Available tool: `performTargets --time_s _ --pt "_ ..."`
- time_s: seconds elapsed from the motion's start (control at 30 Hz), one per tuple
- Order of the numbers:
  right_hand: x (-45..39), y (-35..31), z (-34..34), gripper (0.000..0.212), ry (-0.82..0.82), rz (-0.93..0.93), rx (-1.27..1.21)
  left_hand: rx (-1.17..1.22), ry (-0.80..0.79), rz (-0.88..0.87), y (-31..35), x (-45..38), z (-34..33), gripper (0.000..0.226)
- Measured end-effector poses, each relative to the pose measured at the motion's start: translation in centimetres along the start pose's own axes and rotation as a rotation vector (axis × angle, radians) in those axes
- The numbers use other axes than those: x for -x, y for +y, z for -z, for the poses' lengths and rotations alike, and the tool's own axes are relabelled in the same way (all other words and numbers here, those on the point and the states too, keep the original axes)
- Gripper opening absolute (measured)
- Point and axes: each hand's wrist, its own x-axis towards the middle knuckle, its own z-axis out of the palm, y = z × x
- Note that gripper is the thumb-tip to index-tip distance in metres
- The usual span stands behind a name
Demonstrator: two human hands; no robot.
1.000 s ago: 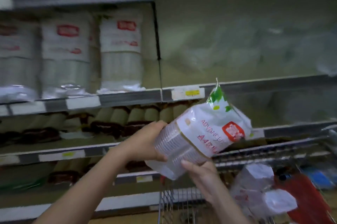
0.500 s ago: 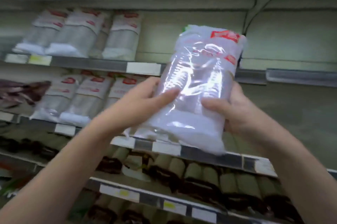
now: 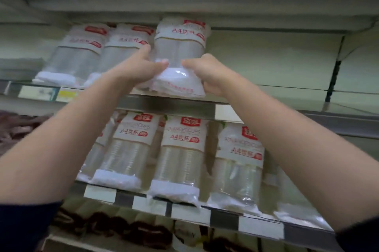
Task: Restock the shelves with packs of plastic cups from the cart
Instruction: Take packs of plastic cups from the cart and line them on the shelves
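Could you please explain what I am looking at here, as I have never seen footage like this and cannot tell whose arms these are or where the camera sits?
There is no machine here: the camera is worn on a person's head and looks forward and down, so the two bare arms are that person's own. The left hand and the right hand together grip the lower end of a pack of plastic cups and stand it upright on the upper shelf, to the right of two similar packs. The shelf to the right of it looks bare. On the shelf below, more cup packs stand in a row. Lower down are darker goods, too blurred to name.
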Motion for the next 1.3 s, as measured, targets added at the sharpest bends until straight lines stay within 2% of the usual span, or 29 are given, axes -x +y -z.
performTargets --time_s 0.07,0.13,0.2,0.27,0.4,0.47,0.57,0.67,0.8,0.9,1.0,1.13,1.27,1.3 --pt "-1.0 0.8 -1.4 0.033 0.043 0.019 0.147 -0.116 0.022 -0.019 -1.5 -1.2 -1.3 0.059" --pt "-1.6 1.6 -2.5 0.038 0.066 0.042 0.331 -0.344 0.101 -0.001 -2.9 -1.8 -2.9 0.042" --pt "-1.7 2.2 -2.9 0.037 0.073 0.045 0.417 -0.553 0.19 -0.032 -3.6 -1.6 -4.2 0.039" --pt "-1.7 2.5 -3.0 0.037 0.086 0.032 0.451 -0.637 0.265 -0.072 -4.3 -1.5 -4.8 0.04" --pt "-1.5 2.5 -3.3 0.042 0.135 0.063 0.482 -0.657 0.355 -0.082 -4.6 -1.3 -5.1 0.037" --pt "-0.9 2.3 -3.7 0.04 0.221 0.079 0.541 -0.645 0.408 -0.105 -4.6 -1.2 -5.0 0.035" --pt "1.9 2.4 -2.7 0.046 0.377 0.158 0.494 -0.605 0.555 -0.306 -4.1 0.0 -6.0 0.046" --pt "6.7 3.6 0.1 0.059 0.397 0.271 0.371 -0.409 0.589 -0.517 -2.1 3.5 -9.4 0.053" --pt "14.0 8.3 5.1 0.05 0.366 0.202 0.202 -0.059 0.454 -0.616 0.8 10.4 -17.1 0.049" --pt "19.9 13.3 9.9 0.046 0.344 0.078 0.162 0.122 0.264 -0.555 2.1 15.9 -24.2 0.051" --pt "25.7 19.2 15.2 0.041 0.35 -0.11 0.195 0.201 0.086 -0.405 3.1 21.5 -31.3 0.053" --pt "35.0 30.0 21.8 0.029 0.383 -0.405 0.207 0.134 -0.179 -0.219 4.0 30.2 -41.1 0.042" --pt "48.5 41.0 26.6 0.006 0.256 -0.801 0.186 0.043 -0.495 0.113 5.2 40.4 -50.6 0.042" --pt "51.6 43.0 27.5 0.011 0.229 -0.893 0.154 0.025 -0.583 0.193 5.3 42.5 -52.5 0.042"
